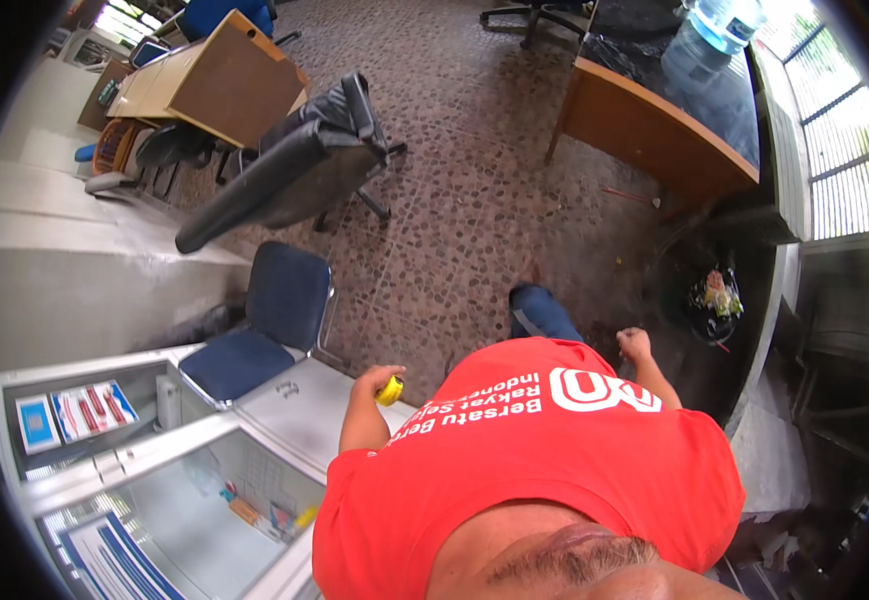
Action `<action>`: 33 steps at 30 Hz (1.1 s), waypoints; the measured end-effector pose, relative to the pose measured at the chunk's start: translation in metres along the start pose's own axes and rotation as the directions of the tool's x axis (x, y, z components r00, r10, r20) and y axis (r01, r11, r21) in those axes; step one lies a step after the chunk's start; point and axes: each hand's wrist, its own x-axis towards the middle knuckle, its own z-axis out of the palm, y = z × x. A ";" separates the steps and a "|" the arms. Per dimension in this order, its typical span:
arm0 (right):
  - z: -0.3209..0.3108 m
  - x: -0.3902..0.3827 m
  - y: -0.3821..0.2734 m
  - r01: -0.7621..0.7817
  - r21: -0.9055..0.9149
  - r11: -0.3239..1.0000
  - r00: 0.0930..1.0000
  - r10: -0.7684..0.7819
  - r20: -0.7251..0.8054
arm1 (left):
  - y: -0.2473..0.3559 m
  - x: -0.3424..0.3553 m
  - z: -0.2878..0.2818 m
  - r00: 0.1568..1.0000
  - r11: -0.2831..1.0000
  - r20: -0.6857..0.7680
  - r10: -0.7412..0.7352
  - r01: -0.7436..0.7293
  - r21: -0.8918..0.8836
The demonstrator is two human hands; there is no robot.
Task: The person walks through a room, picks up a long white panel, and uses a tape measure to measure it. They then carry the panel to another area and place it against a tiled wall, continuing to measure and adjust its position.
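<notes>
A white-framed glass cabinet [290,412] flanks your left, and a blue chair [290,298] stands right beside it! Beyond, a black office chair [300,180] is in the way, near a wooden table [240,85]. Over on your right, a dark-topped table [650,115] carries a big blue water bottle [703,50], and nearer you lies crumpled waste [721,298]. Your left grip [373,381] is wrapped round a yellow tape measure [390,391], near the cabinet; your right grip [636,345] has curled fingers, and whether anything's inside, you can't tell. Lettering now: white print and a looped emblem [600,389] run upside down across your red shirt [525,460], while the papers [95,412] behind the glass are too small to read. Your shirt hides most of your legs, and the lower right sinks into murky shadow
</notes>
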 end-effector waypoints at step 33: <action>-0.243 0.602 -0.771 0.362 -0.567 0.740 0.924 -0.367 0.111 | 0.721 0.114 -0.300 0.918 0.752 0.307 0.252 0.014 -0.659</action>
